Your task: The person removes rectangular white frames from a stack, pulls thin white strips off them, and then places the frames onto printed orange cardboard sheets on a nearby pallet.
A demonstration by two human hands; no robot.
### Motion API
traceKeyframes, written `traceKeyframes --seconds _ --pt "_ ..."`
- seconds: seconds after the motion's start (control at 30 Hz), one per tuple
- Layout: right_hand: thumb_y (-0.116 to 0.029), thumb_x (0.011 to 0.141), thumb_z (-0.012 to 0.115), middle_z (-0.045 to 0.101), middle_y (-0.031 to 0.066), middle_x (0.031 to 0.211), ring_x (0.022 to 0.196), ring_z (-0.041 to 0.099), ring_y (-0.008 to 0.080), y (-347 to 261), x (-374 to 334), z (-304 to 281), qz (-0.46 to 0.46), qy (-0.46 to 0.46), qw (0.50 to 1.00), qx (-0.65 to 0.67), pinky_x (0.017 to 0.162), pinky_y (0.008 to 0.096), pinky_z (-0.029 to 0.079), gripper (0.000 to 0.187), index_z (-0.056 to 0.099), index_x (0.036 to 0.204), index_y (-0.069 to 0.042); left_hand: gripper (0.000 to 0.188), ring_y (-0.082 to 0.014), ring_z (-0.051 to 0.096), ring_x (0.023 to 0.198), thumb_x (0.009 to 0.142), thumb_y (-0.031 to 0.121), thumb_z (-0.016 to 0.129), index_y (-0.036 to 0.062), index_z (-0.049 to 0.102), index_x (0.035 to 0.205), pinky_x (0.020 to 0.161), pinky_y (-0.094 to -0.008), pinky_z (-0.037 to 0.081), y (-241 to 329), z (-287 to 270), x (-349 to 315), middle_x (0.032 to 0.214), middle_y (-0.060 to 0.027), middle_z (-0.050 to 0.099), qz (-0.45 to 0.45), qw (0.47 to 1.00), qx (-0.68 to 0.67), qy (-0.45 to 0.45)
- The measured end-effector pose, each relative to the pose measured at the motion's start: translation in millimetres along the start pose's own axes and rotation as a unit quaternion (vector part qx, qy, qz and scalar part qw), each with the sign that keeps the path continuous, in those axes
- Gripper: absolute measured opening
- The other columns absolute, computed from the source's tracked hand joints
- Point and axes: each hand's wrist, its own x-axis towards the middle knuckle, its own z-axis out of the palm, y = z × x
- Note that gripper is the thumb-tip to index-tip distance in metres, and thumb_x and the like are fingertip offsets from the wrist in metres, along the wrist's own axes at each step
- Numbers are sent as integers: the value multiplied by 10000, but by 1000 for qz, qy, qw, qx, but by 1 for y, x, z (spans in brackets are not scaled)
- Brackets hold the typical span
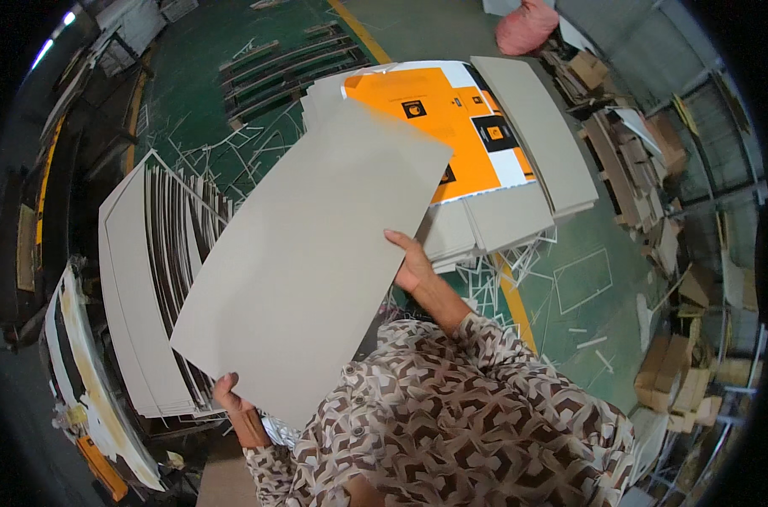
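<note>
A large plain grey cardboard sheet (308,237) is held tilted in front of my body, its far end over the stack ahead. My left hand (232,395) grips its near left edge, thumb on top and fingers hidden beneath. On the right edge, my right hand (411,260) is closed the same way, thumb on the upper face. Beyond the sheet lies an orange, white and black printed sheet (460,127) on a stack of grey board (506,215). To the left stand several grey boards (134,296) packed on edge with dark gaps between them.
A slatted pallet (291,72) and thin white offcut strips (223,156) lie on the green floor. More strips (494,283) are heaped under the right-hand stack. Cardboard boxes (663,372) line the right wall, and a pink sack (527,27) sits at the far right.
</note>
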Motion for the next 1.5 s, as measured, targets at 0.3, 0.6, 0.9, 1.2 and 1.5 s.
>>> traceKeyframes --seconds 0.3,0.6,0.9,1.2,1.5 --pt "-13 797 590 482 125 1180 1126 478 266 -140 -3 16 16 -28 997 -63 953 442 417 512 367 1257 -44 512 -342 519 1096 784 159 601 -58 445 1221 948 -504 420 -144 157 85 1185 -187 535 -19 995 -102 1" --pt "33 807 551 420 116 1234 1158 443 259 -226 4 -1 -79 45 993 -73 966 444 396 573 300 1307 -89 479 -326 519 1106 771 55 602 -43 462 1219 963 -477 414 -223 235 149 1192 -175 542 -79 981 -177 26" --pt "67 797 524 445 129 1217 1131 469 274 -263 13 -104 -275 49 858 -431 929 412 435 614 264 1336 -70 516 -332 440 1183 770 80 652 -29 453 1233 1039 -487 311 -262 282 182 1260 -164 491 -230 958 -162 -55" --pt "83 699 549 552 119 1084 967 577 238 -393 -45 -109 -254 133 924 -253 857 373 504 642 360 1302 -28 670 -283 357 1269 776 266 691 35 372 1318 1045 -453 295 -323 342 194 1364 -139 389 -357 864 -314 -166" --pt "47 657 549 552 160 1107 972 588 256 -547 -36 -193 -177 81 934 -299 857 353 507 654 368 1285 15 384 -153 605 927 816 56 635 9 503 1174 764 -226 499 -440 424 241 1089 -98 599 -405 864 183 -237"
